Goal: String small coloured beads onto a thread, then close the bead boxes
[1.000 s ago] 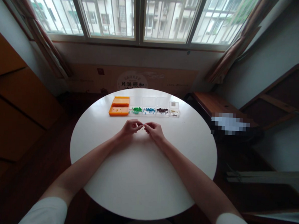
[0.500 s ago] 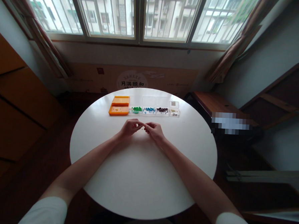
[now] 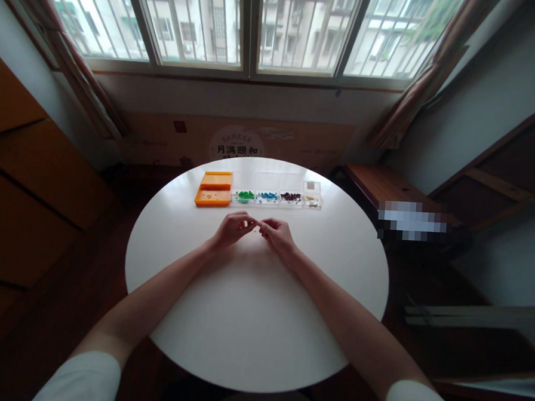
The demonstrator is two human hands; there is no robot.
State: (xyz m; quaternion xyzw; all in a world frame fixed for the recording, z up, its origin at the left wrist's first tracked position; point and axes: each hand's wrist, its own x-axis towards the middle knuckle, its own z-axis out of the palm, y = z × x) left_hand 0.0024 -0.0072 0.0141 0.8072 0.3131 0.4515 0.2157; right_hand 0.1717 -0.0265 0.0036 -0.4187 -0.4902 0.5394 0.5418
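Note:
My left hand (image 3: 234,227) and my right hand (image 3: 275,232) meet fingertip to fingertip above the white round table (image 3: 252,319). Both are closed in a pinch; whatever lies between the fingertips is too small to make out. Just beyond them stands a row of small boxes: an orange case (image 3: 212,202) with a few tiny orange pieces, then clear boxes with green pieces (image 3: 245,195), blue pieces (image 3: 268,196), dark brown pieces (image 3: 290,196) and pale yellowish pieces (image 3: 311,198). A tiny speck shows on the table below my fingertips.
Past the table's far edge a printed cardboard panel (image 3: 163,138) leans under a barred window (image 3: 209,24). To the right stands a wooden bench (image 3: 385,181) with a blurred pale item on it. Orange-brown cabinets (image 3: 30,194) line the left side.
Hardly anything differs. My hands stay pressed together at the fingertips in nearly the same spot, with only a very slight shift of the fingers.

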